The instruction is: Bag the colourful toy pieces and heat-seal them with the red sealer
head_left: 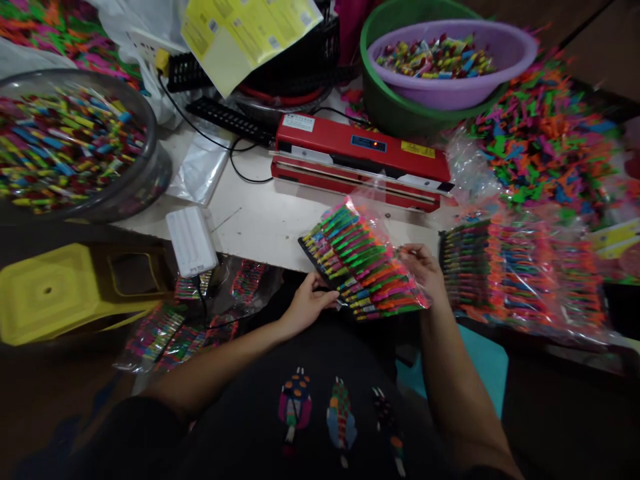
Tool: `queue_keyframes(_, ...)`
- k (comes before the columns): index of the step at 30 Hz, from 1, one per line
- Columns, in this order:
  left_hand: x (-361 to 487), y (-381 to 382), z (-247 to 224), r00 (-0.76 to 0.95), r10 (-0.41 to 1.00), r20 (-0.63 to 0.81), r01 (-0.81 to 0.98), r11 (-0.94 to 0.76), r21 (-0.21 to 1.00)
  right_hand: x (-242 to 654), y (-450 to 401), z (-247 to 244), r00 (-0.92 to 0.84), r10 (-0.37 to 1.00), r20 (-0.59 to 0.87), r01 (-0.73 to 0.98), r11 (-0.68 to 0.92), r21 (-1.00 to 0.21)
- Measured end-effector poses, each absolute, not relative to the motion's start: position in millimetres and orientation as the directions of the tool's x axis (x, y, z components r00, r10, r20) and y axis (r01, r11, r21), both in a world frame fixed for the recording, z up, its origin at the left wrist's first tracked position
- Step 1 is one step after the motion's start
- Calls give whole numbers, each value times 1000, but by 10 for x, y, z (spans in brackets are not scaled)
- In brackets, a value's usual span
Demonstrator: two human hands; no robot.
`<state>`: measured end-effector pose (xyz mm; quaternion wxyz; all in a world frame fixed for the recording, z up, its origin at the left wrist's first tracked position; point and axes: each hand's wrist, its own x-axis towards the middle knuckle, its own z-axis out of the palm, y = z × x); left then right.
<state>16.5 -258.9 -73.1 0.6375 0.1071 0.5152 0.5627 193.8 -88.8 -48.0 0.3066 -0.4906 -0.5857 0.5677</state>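
Between my two hands is a clear plastic bag of colourful sticks (363, 260), tilted over the table's front edge. Inside it, slim green, pink, orange and yellow pieces lie in a row along a dark strip at the left edge. My left hand (314, 303) pinches the bag's lower left edge. My right hand (424, 268) has its fingers closed on the clear film at the right side. Just beyond the bag lies a red heat sealer (357, 157) with a small orange light glowing. The bag's top film reaches close to the sealer; whether they touch, I cannot tell.
Filled bags (525, 267) are stacked at the right, beside a heap of bright plastic pieces (550, 147). A grey tub (150, 133) and a purple basin (520, 48) hold small colourful tubes. A white power bank (191, 241) sits at the table edge, above a yellow stool (50, 287).
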Motion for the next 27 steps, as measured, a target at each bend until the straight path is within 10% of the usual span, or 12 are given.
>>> queue_keyframes(9, -389, -2625, -632, 233, 916, -328, 204, 284, 937, 1419, -339, 396, -683, 705, 194, 391, 576, -718)
queue_keyframes(15, -821, -2614, -374, -333, 927, -174, 335, 289, 897, 1637, -1314, 258, -347, 869, 353, 235, 445, -864)
queue_keyframes(19, -700, -2429, -475, -199, 979, 34, 370, 42, 928, 1569, -2057, -255, -734, 675, 81, 342, 470, -814)
queue_keyframes(27, -260, -2271, -516, 191, 944, 268, 738, -319, 594, 1580, -1997, -673, -270, 938, 217, 553, 336, -762)
